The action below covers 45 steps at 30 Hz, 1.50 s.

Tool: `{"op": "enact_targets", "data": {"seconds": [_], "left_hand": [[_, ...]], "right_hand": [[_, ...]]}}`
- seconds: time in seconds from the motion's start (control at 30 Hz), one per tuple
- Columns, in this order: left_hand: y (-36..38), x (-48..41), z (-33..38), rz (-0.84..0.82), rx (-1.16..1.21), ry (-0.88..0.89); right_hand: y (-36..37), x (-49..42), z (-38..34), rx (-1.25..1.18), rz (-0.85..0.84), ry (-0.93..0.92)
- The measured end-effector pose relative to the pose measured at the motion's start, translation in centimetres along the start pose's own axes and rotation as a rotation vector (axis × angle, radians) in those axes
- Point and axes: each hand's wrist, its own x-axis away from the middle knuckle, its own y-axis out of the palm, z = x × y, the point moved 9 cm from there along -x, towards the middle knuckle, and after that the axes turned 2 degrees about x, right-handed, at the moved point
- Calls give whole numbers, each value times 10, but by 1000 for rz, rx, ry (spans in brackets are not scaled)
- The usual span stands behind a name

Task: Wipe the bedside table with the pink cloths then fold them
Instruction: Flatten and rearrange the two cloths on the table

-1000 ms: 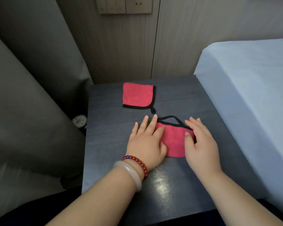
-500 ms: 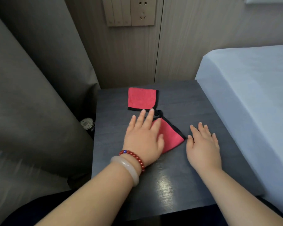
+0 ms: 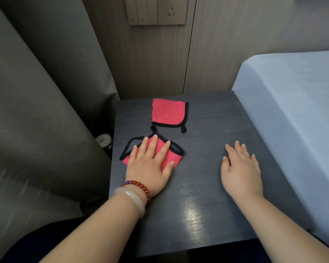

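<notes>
Two folded pink cloths with black edging lie on the dark bedside table (image 3: 201,211). The far cloth (image 3: 167,113) sits flat near the back edge, untouched. The near cloth (image 3: 172,157) lies at the table's left side under my left hand (image 3: 150,166), which presses on it with straight, spread fingers and covers most of it. My right hand (image 3: 240,168) rests flat on the bare tabletop to the right, fingers straight, well apart from both cloths.
A bed with a pale blue sheet (image 3: 296,114) borders the table's right side. Grey curtain (image 3: 42,111) hangs at the left, with a small round gauge (image 3: 103,139) in the gap. A wall socket panel (image 3: 157,10) is above.
My left hand has slid the near cloth leftward toward the table's left edge. My right hand left that cloth and now rests on bare tabletop.
</notes>
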Motion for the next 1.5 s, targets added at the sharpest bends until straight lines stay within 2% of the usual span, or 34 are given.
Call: {"op": "enact_targets", "data": {"seconds": [0.13, 0.3, 0.4, 0.53, 0.63, 0.73, 0.83, 0.97, 1.1, 1.37, 1.5], "left_hand": [[-3, -8, -26, -21, 7, -65], [-2, -23, -37, -16, 42, -100], [-3, -31, -43, -38, 44, -116], [-2, -32, -43, -26, 34, -112], [-3, -35, -45, -31, 31, -104], [-3, -38, -46, -63, 30, -89], [-1, -49, -48, -105, 30, -83], [0, -72, -49, -146, 29, -89], [-3, -111, -56, -156, 40, -106], [-8, -174, -73, -198, 32, -290], [1, -139, -27, -134, 20, -58]], "right_hand": [[-4, 0, -17, 21, -11, -51], [2, -37, -108, -89, -74, -328], [26, -77, -153, -39, -164, -398], [59, -110, -173, 100, -288, -427], [57, -120, -163, 97, -268, -476], [41, -138, -117, 71, -213, -382], [25, -148, -82, 150, -214, -250], [21, -108, -113, 105, -99, -316], [42, -82, -117, 125, -106, -272], [47, -92, -115, 152, -114, -237], [49, -93, -116, 141, -102, -237]]}}
